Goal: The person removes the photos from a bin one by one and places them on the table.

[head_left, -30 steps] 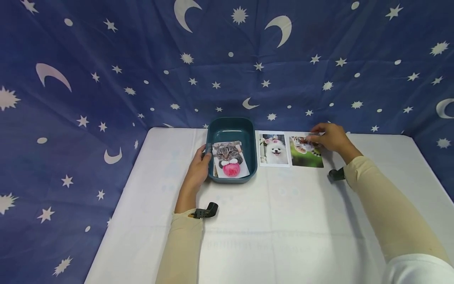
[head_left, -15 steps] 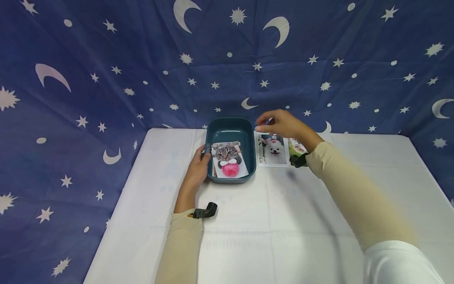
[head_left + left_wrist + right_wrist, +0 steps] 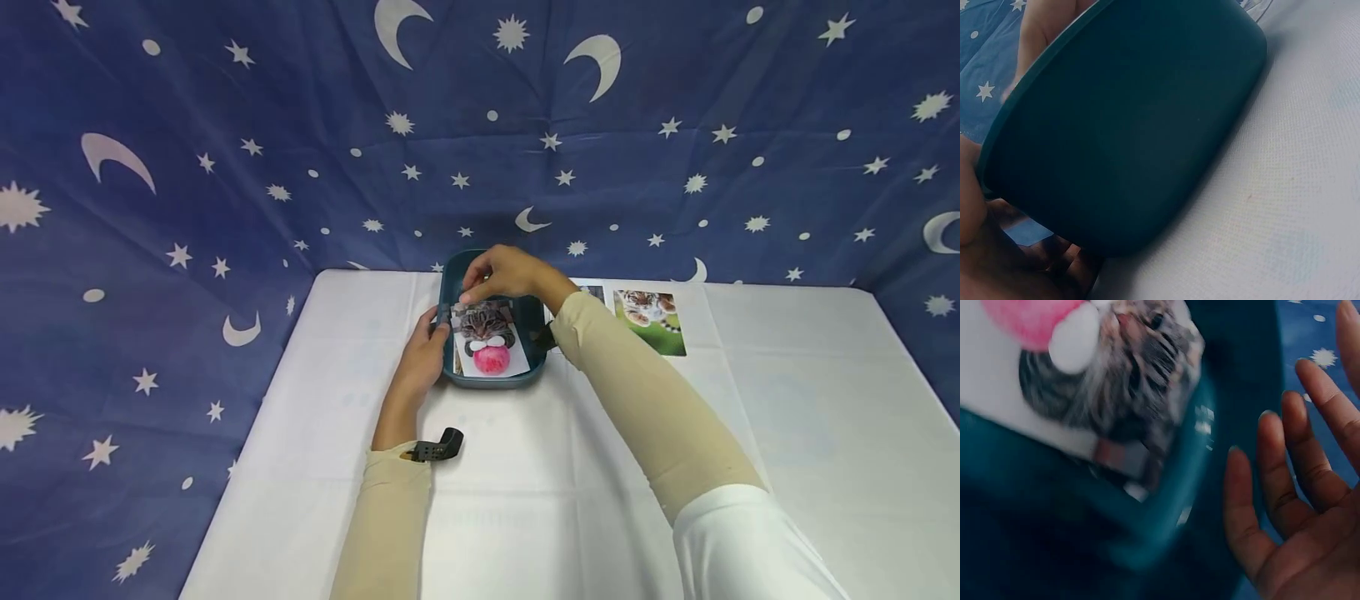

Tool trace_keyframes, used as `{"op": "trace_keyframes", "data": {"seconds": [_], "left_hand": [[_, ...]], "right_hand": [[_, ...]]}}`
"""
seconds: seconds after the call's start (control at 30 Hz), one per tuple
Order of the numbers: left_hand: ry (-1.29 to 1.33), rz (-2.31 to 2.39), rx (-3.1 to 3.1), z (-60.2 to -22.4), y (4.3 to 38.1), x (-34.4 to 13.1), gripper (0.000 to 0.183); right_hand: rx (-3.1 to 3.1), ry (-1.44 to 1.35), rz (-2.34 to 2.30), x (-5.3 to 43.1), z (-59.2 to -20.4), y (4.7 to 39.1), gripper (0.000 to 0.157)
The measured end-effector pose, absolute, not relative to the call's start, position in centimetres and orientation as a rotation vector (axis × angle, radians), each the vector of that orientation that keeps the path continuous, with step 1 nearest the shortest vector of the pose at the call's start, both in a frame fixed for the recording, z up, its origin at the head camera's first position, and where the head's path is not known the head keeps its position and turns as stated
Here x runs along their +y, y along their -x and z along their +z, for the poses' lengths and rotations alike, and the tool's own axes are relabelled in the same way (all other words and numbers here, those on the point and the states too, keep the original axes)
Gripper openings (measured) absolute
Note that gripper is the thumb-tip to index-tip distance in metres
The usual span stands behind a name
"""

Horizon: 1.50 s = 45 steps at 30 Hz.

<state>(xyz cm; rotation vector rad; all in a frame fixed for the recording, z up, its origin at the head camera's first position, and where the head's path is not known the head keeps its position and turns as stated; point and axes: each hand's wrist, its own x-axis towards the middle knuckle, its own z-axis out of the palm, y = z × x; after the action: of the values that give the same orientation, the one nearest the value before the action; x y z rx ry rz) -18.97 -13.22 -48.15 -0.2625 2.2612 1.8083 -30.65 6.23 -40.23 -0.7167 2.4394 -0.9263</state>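
Observation:
A dark teal plastic bin stands on the white cloth, with a cat photo on top of at least one other card inside it. My left hand grips the bin's left side; in the left wrist view its fingers wrap the bin's end. Over the bin hovers my right hand, its fingertips close to the cat photo's top edge. The right wrist view shows those fingers loosely bent and apart, holding nothing, though contact with the card cannot be told.
Right of the bin lie a tiger photo and a white dog photo, the latter mostly hidden by my right forearm. The white table ends at a blue curtain with moons and stars.
My right hand has left the tiger photo, passed leftward over the dog photo and come over the bin. The left hand keeps its grip on the bin.

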Motion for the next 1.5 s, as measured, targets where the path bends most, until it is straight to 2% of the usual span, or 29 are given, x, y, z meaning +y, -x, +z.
{"op": "trace_keyframes", "data": {"seconds": [0.33,0.67,0.83,1.1,1.37,1.5], "left_hand": [[0.269,1.784,2.286,-48.2,19.2,-13.2,0.053],[0.275,1.773,2.279,-47.8,19.0,-13.1,0.054],[0.267,1.781,2.279,-47.8,19.0,-13.0,0.054],[0.267,1.806,2.259,-48.0,19.0,-13.1,0.055],[0.255,1.802,2.253,-47.8,19.0,-13.0,0.055],[0.248,1.822,2.239,-47.8,18.9,-12.9,0.054]], "right_hand": [[2.453,0.532,-0.741,4.6,-42.9,31.0,0.025],[2.467,0.49,-0.658,4.6,-44.3,30.9,0.025],[2.474,0.531,-0.647,4.6,-43.7,30.6,0.026],[2.371,0.695,-0.627,5.3,-40.4,29.9,0.017],[2.312,0.715,-0.595,7.2,-38.7,28.7,0.041],[2.391,0.723,-0.753,8.5,-38.2,28.0,0.04]]}}
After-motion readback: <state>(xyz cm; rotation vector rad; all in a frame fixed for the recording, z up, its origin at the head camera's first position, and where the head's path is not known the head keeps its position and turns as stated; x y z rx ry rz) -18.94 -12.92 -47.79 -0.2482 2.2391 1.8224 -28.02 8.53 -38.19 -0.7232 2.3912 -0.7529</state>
